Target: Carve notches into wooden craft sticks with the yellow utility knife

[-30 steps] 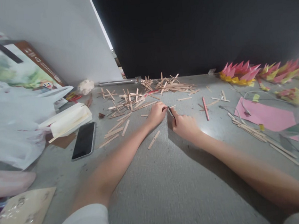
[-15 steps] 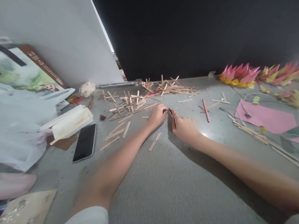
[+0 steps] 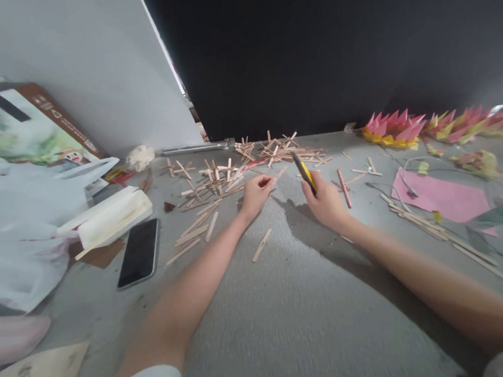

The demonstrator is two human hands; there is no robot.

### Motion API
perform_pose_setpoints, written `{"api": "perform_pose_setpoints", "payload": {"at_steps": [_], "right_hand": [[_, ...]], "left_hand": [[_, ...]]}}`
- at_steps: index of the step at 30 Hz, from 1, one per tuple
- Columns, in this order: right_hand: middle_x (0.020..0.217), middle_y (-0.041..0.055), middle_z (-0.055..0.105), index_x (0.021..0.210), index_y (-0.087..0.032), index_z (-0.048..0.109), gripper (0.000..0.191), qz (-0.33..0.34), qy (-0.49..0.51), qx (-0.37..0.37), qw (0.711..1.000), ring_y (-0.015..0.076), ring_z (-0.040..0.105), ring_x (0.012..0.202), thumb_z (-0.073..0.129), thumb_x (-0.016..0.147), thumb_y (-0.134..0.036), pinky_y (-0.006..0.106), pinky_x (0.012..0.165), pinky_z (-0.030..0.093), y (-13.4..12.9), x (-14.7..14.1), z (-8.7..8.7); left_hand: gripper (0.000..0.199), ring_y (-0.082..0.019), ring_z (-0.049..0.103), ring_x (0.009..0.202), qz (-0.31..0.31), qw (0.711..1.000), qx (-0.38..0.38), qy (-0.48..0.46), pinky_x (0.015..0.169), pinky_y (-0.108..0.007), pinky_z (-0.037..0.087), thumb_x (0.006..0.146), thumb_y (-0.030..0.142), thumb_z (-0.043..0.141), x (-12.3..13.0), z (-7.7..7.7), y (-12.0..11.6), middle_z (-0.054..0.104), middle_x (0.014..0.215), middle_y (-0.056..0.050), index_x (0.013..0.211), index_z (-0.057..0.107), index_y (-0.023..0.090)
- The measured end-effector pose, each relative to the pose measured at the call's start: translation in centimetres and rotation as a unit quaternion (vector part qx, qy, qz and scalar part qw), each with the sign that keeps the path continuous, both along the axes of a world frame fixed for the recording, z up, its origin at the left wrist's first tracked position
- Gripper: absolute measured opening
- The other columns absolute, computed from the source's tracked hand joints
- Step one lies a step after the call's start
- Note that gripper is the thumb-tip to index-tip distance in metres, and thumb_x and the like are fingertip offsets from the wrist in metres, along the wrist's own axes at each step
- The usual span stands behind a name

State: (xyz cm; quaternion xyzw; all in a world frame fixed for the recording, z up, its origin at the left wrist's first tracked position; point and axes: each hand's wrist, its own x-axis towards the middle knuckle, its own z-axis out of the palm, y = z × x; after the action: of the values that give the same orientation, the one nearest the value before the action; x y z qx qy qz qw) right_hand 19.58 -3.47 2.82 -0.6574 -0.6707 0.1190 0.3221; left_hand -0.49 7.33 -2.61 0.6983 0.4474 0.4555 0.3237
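Note:
Between the fingertips of my left hand (image 3: 256,197) is a wooden craft stick (image 3: 281,173), its free end slanting up to the right. My right hand (image 3: 326,200) is wrapped round a yellow and black utility knife (image 3: 305,173), its tip pointing up and left, apart from the stick. A loose craft stick with a small slot (image 3: 262,245) lies on the grey surface (image 3: 263,316) below my left hand. Behind both hands spreads a pile of craft sticks (image 3: 294,152), some joined into crosses.
A phone (image 3: 138,254) and a white plastic bag (image 3: 20,220) lie at left. On the right are a red patterned pen-like stick (image 3: 344,188), pink paper (image 3: 446,195), a cable (image 3: 402,178), long wooden strips (image 3: 445,236) and pink-yellow paper flowers (image 3: 394,131). A dark panel (image 3: 331,46) stands behind.
My hands have moved apart. The right hand has lifted the utility knife up and away to the right, while the left hand has turned with the craft stick now plainly showing.

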Motion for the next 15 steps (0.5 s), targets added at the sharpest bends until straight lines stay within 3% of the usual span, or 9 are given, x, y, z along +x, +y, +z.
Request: {"api": "perform_pose_setpoints", "payload": {"at_steps": [4,6,9,12,15], "right_hand": [[0.093,0.0062,0.068,0.117,-0.017,0.061,0.039,0.014,0.183,0.041,0.982,0.0206,0.058,0.077,0.053,0.095,-0.048,0.031,0.073,0.043,2.2,1.2,-1.9],[0.092,0.0049,0.066,0.111,-0.016,0.061,0.041,0.012,0.205,0.046,0.978,0.0186,0.055,0.076,0.057,0.091,-0.051,0.03,0.071,0.043,2.7,1.4,-2.2],[0.077,-0.0015,0.058,0.103,-0.016,0.066,0.046,0.033,0.249,0.038,0.967,0.0156,0.049,0.067,0.066,0.086,-0.059,0.028,0.065,0.039,2.6,1.5,-1.8],[0.07,-0.003,0.053,0.087,-0.017,0.07,0.047,0.083,0.327,0.022,0.941,0.0135,0.045,0.064,0.076,0.078,-0.063,0.027,0.062,0.036,2.2,1.3,-1.1],[0.062,-0.0052,0.043,0.078,-0.019,0.064,0.047,0.076,0.373,0.04,0.924,0.0117,0.037,0.056,0.07,0.084,-0.066,0.027,0.056,0.031,1.7,1.1,-0.3]], "left_hand": [[0.033,-0.019,0.07,0.078,-0.029,0.999,-0.008,-0.035,0.074,-0.03,0.054,0.091,0.046,0.067,0.1,0.8,-0.7,0.078,0.088,-0.009,0.091,0.075,0.015],[0.036,-0.019,0.068,0.072,-0.068,0.997,-0.018,-0.039,0.07,-0.03,0.054,0.089,0.05,0.07,0.3,1.5,-1.5,0.076,0.08,-0.007,0.09,0.075,0.015],[0.037,-0.017,0.066,0.069,-0.141,0.988,-0.05,-0.045,0.068,-0.029,0.052,0.085,0.052,0.076,0.7,2.8,-2.6,0.074,0.076,-0.006,0.088,0.075,0.015],[0.036,-0.015,0.061,0.065,-0.154,0.984,-0.058,-0.068,0.065,-0.028,0.048,0.083,0.052,0.08,1.4,4.3,-3.6,0.07,0.072,-0.004,0.085,0.075,0.015],[0.034,-0.012,0.054,0.059,-0.17,0.976,-0.077,-0.117,0.06,-0.027,0.044,0.083,0.049,0.08,1.9,6.0,-4.3,0.065,0.066,-0.001,0.084,0.075,0.016]]}}
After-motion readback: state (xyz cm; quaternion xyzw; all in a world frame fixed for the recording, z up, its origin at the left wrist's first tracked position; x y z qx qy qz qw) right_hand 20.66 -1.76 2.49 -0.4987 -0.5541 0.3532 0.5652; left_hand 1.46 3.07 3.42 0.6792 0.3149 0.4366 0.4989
